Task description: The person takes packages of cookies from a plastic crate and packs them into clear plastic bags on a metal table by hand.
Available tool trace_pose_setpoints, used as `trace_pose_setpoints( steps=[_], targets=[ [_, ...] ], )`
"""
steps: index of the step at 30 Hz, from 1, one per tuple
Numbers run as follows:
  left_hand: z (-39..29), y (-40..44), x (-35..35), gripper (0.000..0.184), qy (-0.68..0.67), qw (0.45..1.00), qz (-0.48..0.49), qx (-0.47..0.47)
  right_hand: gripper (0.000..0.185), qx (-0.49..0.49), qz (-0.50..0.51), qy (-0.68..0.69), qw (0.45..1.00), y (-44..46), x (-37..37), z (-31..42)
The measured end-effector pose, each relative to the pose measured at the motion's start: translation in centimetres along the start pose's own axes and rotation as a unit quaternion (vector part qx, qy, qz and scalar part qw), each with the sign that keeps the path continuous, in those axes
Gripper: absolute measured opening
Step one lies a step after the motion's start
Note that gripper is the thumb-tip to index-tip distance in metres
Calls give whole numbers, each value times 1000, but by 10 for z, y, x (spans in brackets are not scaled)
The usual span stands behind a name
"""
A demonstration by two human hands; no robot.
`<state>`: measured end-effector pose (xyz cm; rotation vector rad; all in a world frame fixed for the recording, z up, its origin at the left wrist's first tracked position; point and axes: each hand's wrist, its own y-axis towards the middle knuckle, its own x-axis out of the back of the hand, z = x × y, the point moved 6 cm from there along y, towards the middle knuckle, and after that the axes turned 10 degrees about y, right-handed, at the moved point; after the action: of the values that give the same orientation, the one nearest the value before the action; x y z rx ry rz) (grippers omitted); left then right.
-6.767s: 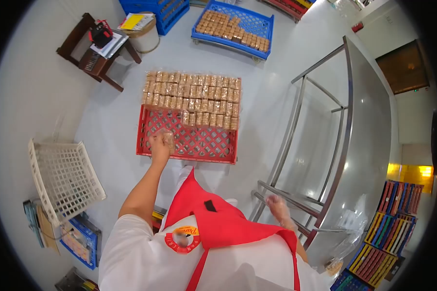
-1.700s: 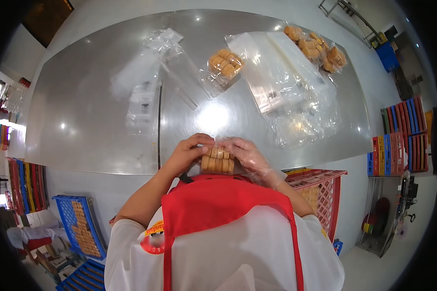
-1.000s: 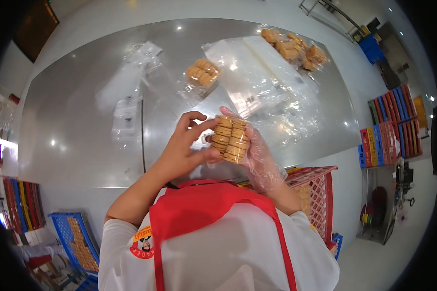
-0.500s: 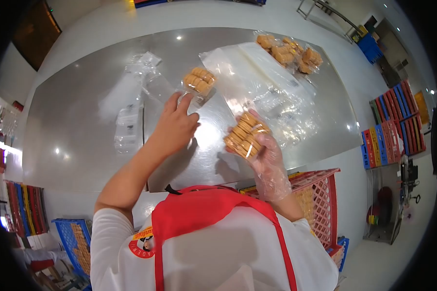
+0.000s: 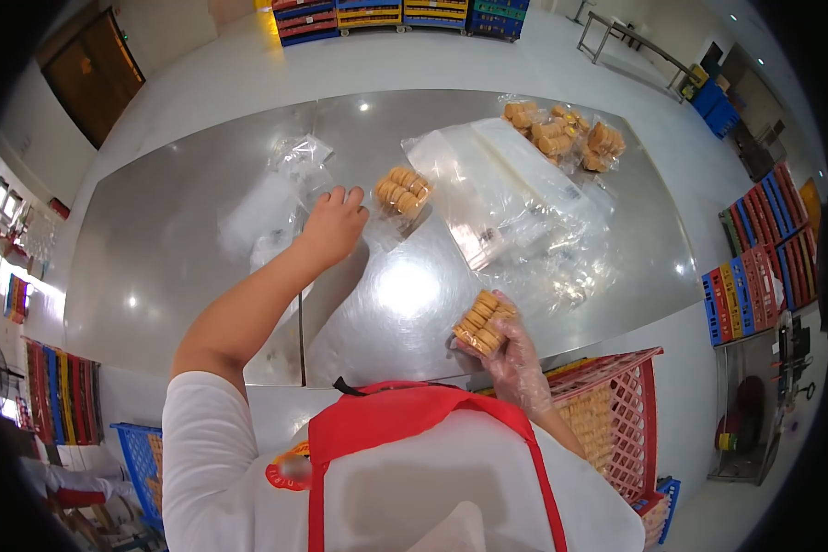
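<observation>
My right hand (image 5: 517, 368), in a clear plastic glove, grips a packet of round biscuits (image 5: 484, 322) low over the front edge of the steel table (image 5: 386, 317). Bare and stretched forward, my left hand (image 5: 335, 225) is over the thin clear plastic sleeves (image 5: 302, 161), its fingers bent; what they hold, if anything, is hidden. Just right of it a second biscuit packet (image 5: 402, 191) lies on the table in clear wrap. Large clear plastic bags (image 5: 497, 184) lie flat to the right of that packet.
Several bagged biscuit packs (image 5: 561, 135) lie at the table's back right. A red crate (image 5: 633, 414) with biscuit packets stands beside my right arm. Stacked coloured crates (image 5: 764, 285) are at far right, others (image 5: 63, 391) at far left. A blue crate (image 5: 141, 465) is at lower left.
Since the earlier table views, my left hand has left the held packet and reached forward to the plastic sleeves. My right hand has kept the packet and moved right, nearer the table's front edge.
</observation>
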<state>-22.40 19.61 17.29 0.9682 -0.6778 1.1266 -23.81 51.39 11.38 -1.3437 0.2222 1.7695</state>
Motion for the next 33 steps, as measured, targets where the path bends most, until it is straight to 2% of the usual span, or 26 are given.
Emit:
trace_pose_setpoints(
  steps=[4, 7, 13, 18, 27, 30, 33],
  targets=[
    [0, -2, 23, 26, -36, 997, -62, -16, 69, -6, 6, 18, 1000, 9, 5, 0],
    [4, -14, -6, 24, 38, 999, 6, -11, 70, -6, -1, 28, 1000, 10, 14, -1],
    [12, -13, -26, 20, 22, 999, 14, -21, 68, -3, -39, 37, 999, 6, 27, 0],
    [15, -5, -22, 9, 9, 999, 28, -43, 68, -4, -49, 36, 998, 9, 37, -1],
    [16, 3, -40, 14, 67, 996, 44, -38, 74, -8, 12, 51, 999, 27, 27, -6],
    [15, 5, -45, 19, 84, 995, 47, -35, 71, -76, 52, 67, 993, 46, 37, -21],
    [18, 8, -50, 19, 101, 993, 44, -31, 66, -165, 111, 176, 964, 56, 33, -29]
  ],
)
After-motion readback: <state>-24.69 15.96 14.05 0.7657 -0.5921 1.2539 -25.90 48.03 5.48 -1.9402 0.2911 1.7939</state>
